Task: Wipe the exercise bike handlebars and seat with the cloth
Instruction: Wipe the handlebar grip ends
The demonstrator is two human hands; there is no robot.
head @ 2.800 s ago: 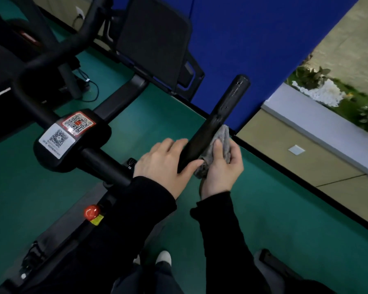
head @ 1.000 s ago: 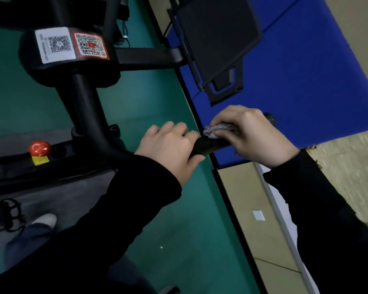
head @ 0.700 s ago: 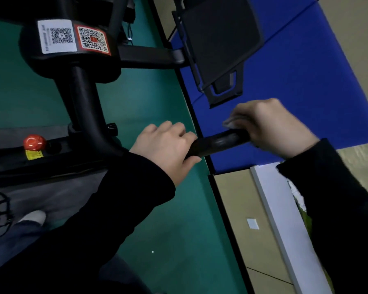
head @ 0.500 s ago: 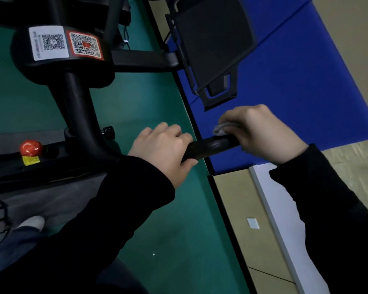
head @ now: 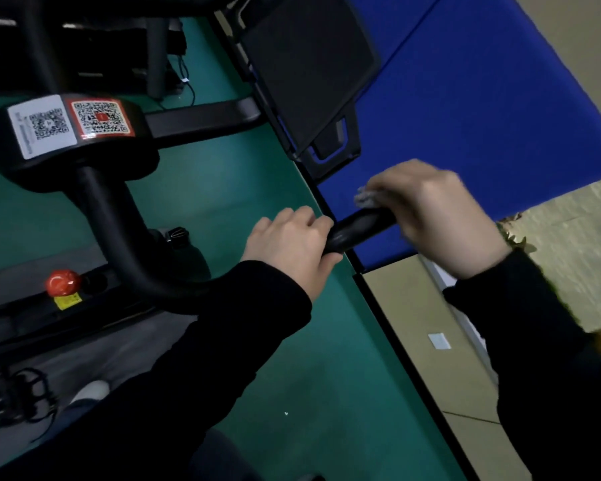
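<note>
Cloth (head: 366, 199) on handlebar (head: 358, 228), between both hands.

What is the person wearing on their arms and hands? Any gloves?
No gloves: the left hand and right hand are bare, with no ring or watch showing. The left sleeve and right sleeve are long, plain and black, reaching the wrists.

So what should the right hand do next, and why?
Probably slide the cloth along the handlebar toward the left hand. The right hand grips the cloth round the handlebar's far end, the left hand grips it nearer the bend, and a bare stretch shows between them, so that stretch looks like the next to wipe.
</note>
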